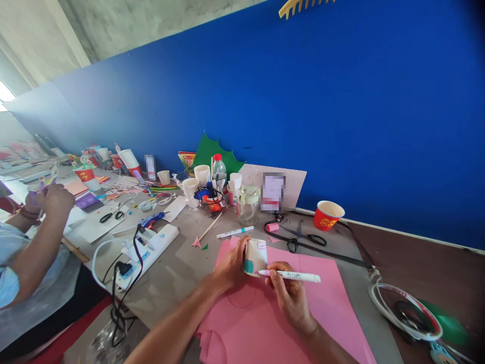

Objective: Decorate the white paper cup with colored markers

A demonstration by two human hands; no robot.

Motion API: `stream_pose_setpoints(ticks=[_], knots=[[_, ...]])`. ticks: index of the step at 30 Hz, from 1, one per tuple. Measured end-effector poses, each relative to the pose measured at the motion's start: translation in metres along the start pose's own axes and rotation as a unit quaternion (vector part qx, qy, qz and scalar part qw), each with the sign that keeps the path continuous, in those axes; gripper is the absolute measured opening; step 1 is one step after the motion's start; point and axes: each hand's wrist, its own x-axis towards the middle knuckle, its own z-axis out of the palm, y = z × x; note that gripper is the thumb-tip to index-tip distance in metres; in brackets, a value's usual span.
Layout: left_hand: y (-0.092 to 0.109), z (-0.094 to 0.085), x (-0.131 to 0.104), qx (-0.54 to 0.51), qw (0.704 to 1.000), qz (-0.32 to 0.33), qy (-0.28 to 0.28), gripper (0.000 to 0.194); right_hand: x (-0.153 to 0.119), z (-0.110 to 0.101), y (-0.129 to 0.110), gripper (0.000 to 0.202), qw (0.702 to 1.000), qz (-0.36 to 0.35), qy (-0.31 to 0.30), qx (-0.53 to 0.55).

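Note:
My left hand (pixel 235 263) is closed round a white paper cup (pixel 258 258) that lies tilted on its side. A green patch and a small pink window-like drawing show on the cup's wall. Between the fingers of my right hand (pixel 290 293) is an acrylic marker (pixel 293 275) with a white barrel and a pink tip end. Its tip is at the cup's lower edge; whether it touches cannot be made out. Both hands are above a large sheet of pink paper (pixel 322 308). A second marker (pixel 235 232), white with a teal band, lies just behind the sheet.
Black scissors (pixel 303 235) and a red paper bowl (pixel 328 216) are at the right. A glass jar (pixel 248 206) and a bottle (pixel 219 174) stand behind. A power strip (pixel 149 255) with cables and a glue gun (pixel 151 220) lie left, near another person's hands (pixel 55 199).

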Motion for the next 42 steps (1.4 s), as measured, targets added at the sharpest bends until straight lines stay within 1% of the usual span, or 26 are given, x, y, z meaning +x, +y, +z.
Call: stream_pose_setpoints(ticks=[5, 11, 13, 15, 18, 24, 28, 32, 37, 42], knots=[[0.002, -0.001, 0.000, -0.005, 1.000, 0.011, -0.001, 0.064, 0.000, 0.001, 0.001, 0.029, 1.000, 0.007, 0.003, -0.001], [0.003, 0.000, 0.001, -0.007, 1.000, 0.021, 0.015, 0.060, 0.000, 0.002, 0.000, 0.030, 1.000, 0.004, -0.001, -0.008], [0.005, -0.002, 0.001, -0.012, 1.000, 0.010, 0.009, 0.058, 0.002, 0.003, -0.003, 0.030, 1.000, 0.001, 0.013, -0.001], [0.007, -0.003, 0.001, -0.018, 1.000, -0.003, 0.001, 0.058, 0.004, 0.004, -0.007, 0.031, 0.999, -0.002, 0.040, 0.024], [0.009, -0.005, 0.002, -0.019, 1.000, -0.010, -0.010, 0.061, 0.006, 0.004, -0.012, 0.034, 0.996, 0.001, 0.065, 0.057], [0.005, -0.003, 0.001, -0.022, 0.999, -0.020, -0.012, 0.065, 0.006, 0.002, -0.013, 0.037, 0.997, 0.022, 0.041, 0.067], [0.000, -0.001, 0.000, -0.013, 1.000, 0.000, 0.003, 0.065, 0.005, 0.003, -0.014, 0.033, 0.998, 0.016, 0.032, 0.059], [-0.002, 0.000, -0.001, -0.004, 1.000, 0.002, 0.005, 0.064, 0.003, 0.003, -0.012, 0.031, 0.998, 0.003, 0.026, 0.056], [-0.002, 0.000, -0.001, 0.005, 1.000, 0.008, 0.008, 0.062, -0.001, 0.002, -0.007, 0.025, 0.999, -0.008, 0.001, 0.038], [0.001, -0.001, -0.001, 0.006, 1.000, 0.005, 0.010, 0.060, -0.001, 0.002, -0.007, 0.026, 0.999, -0.008, 0.013, 0.030]])
